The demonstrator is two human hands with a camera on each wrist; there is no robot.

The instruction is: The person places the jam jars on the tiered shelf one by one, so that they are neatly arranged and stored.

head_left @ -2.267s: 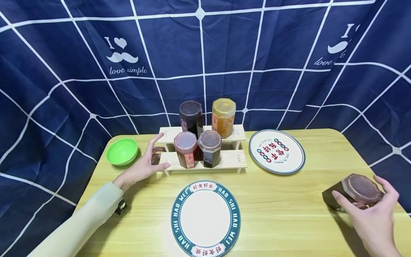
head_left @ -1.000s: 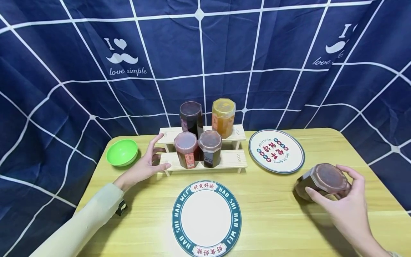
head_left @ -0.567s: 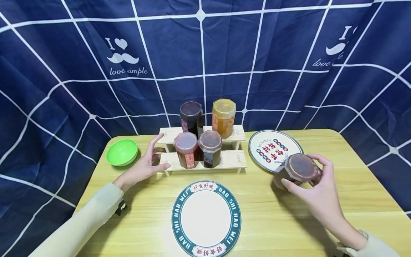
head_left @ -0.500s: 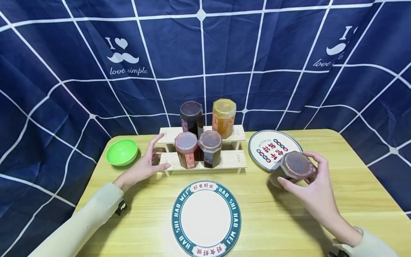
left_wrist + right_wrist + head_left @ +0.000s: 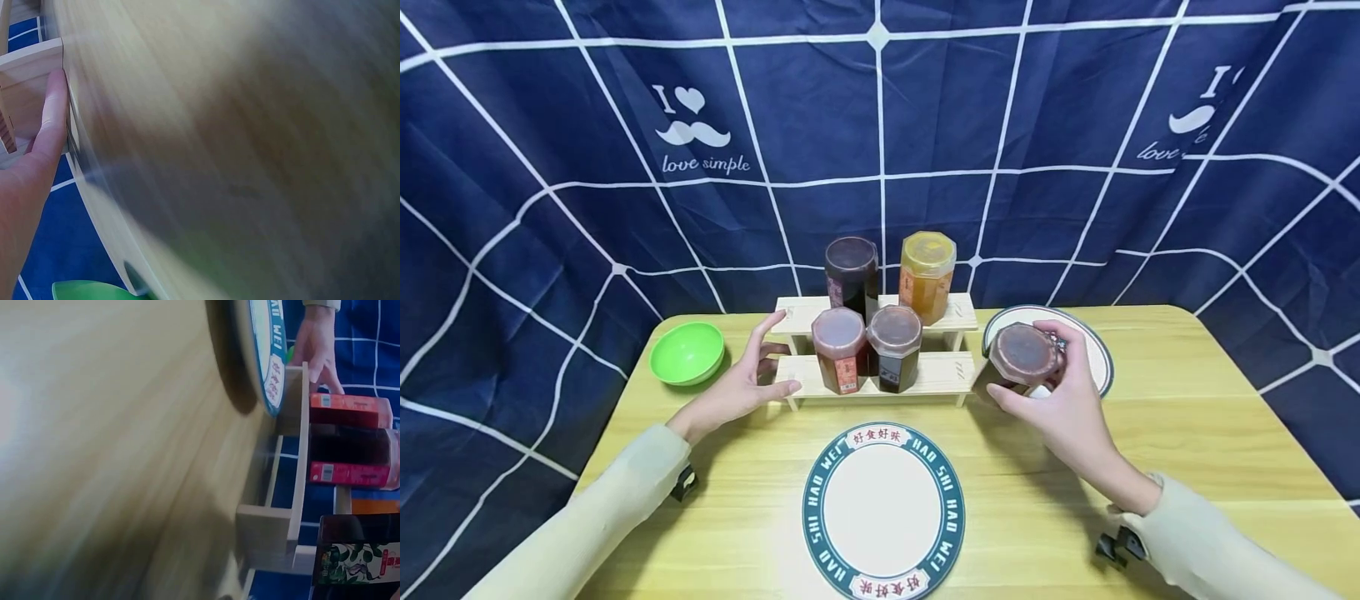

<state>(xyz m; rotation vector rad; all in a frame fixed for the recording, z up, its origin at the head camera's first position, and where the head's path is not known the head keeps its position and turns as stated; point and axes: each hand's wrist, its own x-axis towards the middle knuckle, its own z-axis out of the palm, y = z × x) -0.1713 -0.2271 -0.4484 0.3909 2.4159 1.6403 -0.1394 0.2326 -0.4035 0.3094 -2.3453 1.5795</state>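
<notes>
A two-tier wooden rack (image 5: pixel 947 372) holds several octagonal plastic jars. On its lower tier stand a reddish jar (image 5: pixel 841 350) and a dark jar (image 5: pixel 895 348); above are a very dark jar (image 5: pixel 853 275) and a yellow-orange jar (image 5: pixel 927 279). My left hand (image 5: pixel 737 390) grips the rack's left end, thumb at the lower tier and index finger reaching to the upper one. My right hand (image 5: pixel 1067 408) grips another dark jar (image 5: pixel 1024 357) around its sides, tilted, just right of the lower tier. That jar's leafy label (image 5: pixel 356 562) shows in the right wrist view.
In front of the rack lies a plate with a green lettered rim (image 5: pixel 883 504). A second, white plate (image 5: pixel 1093 350) is partly hidden behind my right hand and the jar. A green bowl (image 5: pixel 687 354) sits left of the rack. Dark blue checked cloth (image 5: pixel 820 108) hangs behind the table.
My right hand has carried the dark jar from the table's far right leftward to beside the rack, now overlapping the white plate in view. My left hand has stayed at the rack's end.
</notes>
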